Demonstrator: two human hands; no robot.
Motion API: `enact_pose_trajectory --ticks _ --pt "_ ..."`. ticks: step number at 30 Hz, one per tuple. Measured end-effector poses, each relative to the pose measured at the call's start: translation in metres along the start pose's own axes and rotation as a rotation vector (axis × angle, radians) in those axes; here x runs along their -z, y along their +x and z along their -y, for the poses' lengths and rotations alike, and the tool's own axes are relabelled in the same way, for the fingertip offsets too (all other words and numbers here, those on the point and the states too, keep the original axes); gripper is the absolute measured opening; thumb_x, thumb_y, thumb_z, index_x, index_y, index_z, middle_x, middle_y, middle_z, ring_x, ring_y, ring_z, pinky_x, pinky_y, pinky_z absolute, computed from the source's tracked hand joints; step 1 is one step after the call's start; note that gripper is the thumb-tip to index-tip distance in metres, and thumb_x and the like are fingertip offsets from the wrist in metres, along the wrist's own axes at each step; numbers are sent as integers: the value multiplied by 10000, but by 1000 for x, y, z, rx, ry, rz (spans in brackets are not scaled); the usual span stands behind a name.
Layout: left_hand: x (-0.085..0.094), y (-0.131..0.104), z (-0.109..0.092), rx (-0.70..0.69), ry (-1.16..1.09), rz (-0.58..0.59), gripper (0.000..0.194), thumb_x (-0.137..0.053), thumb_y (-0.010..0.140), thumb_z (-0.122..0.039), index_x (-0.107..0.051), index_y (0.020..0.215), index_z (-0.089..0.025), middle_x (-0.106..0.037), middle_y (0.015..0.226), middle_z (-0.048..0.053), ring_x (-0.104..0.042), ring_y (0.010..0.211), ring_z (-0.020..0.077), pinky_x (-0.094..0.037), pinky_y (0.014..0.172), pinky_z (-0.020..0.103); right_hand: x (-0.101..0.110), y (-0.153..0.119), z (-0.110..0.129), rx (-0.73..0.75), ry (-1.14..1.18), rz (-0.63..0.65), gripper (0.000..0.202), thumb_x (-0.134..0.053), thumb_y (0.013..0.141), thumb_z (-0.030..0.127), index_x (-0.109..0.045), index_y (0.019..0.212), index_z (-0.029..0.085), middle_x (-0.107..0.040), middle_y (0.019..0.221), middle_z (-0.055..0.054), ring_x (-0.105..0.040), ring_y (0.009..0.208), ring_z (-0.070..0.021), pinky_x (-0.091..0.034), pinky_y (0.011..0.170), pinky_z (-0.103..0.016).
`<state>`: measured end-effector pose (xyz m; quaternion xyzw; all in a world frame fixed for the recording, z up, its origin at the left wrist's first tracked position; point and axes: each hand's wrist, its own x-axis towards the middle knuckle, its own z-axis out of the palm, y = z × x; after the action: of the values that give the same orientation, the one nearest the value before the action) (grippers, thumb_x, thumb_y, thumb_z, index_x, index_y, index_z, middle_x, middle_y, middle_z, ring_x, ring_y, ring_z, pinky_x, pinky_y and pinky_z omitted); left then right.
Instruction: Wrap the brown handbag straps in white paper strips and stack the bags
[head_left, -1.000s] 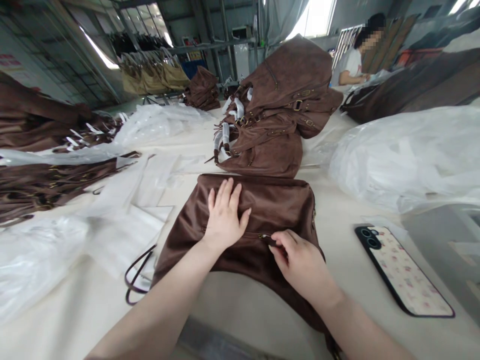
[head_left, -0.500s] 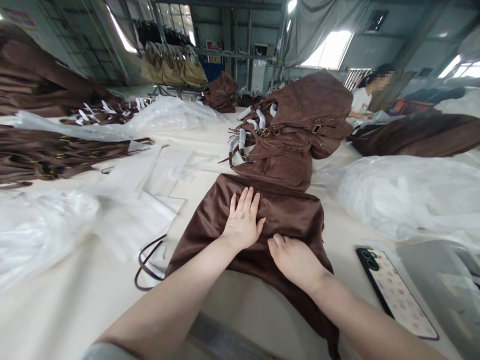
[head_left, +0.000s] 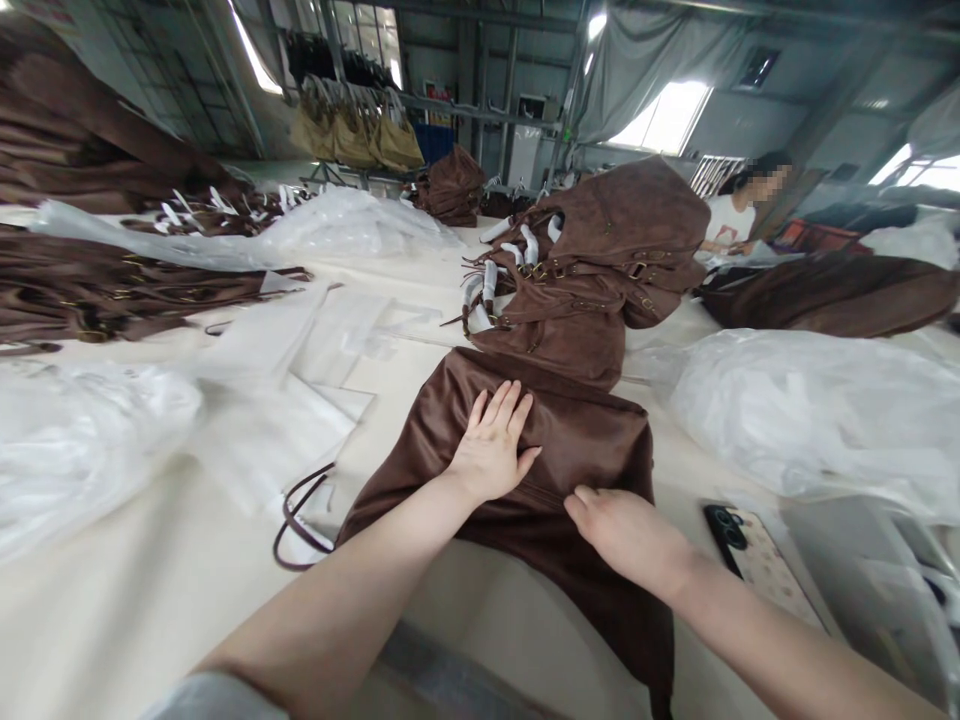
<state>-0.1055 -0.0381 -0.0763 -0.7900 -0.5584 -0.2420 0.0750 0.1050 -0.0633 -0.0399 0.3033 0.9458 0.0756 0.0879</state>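
A dark brown, glossy leather-like bag (head_left: 585, 425) lies flat on the pale table before me, its curved opening or strap side towards me. My left hand (head_left: 491, 450) rests palm down on it with fingers stretched out. Close by on the right, my right hand (head_left: 619, 525) has its fingers curled together at a seam-like line across the bag. What those fingers pinch is hidden beneath them. A thin brown cord loop (head_left: 296, 525) with a white tag lies at the bag's left side.
Stacked brown bags (head_left: 570, 270) with wrapped handles lie just beyond. Clear plastic bags (head_left: 810, 400) are on the right, with a phone (head_left: 757, 560) nearer me. Thin white sheets (head_left: 277, 370) and more brown bags (head_left: 112, 285) spread leftward. Another person (head_left: 731, 215) is at the back right.
My right hand has slid to the right along the line on the bag, fingers still closed. My left hand stays flat on the bag. The view has shifted slightly.
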Motion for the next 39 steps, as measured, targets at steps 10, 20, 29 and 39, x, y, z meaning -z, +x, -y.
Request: enact_pose_trajectory --ticks 10,20,29,39 --pt "-1 3 -1 13 51 -14 647 -497 871 -394 -314 1411 -90 -243 1509 175 -140 1417 285 -106 1146 502 -38 -52 -18 -862 721 -611 327 -457 892 438 -669 932 193 -702 756 -30 -618 610 -156 -450 604 -248" --pt "24 20 24 136 -282 395 648 -493 846 -490 -364 1402 -185 -250 1520 115 -167 1415 253 -157 1139 468 -64 -65 -45 -828 1109 -409 424 -432 835 554 -631 940 195 -637 577 -4 -586 489 -176 -449 526 -282" --pt "136 -9 106 767 -445 500 664 -574 693 -671 -622 1082 -135 -606 1209 143 -543 1115 276 -426 932 365 -83 -68 -51 -774 950 -386 384 -448 790 579 -629 947 280 -717 776 -54 -645 607 -249 -458 573 -355" --pt "113 -71 89 949 -505 781 615 -701 534 -683 -687 813 -134 -707 785 78 -641 761 243 -490 667 298 -83 -67 -50 -732 888 -394 399 -457 804 563 -642 956 244 -703 763 -63 -617 558 -223 -430 548 -326"
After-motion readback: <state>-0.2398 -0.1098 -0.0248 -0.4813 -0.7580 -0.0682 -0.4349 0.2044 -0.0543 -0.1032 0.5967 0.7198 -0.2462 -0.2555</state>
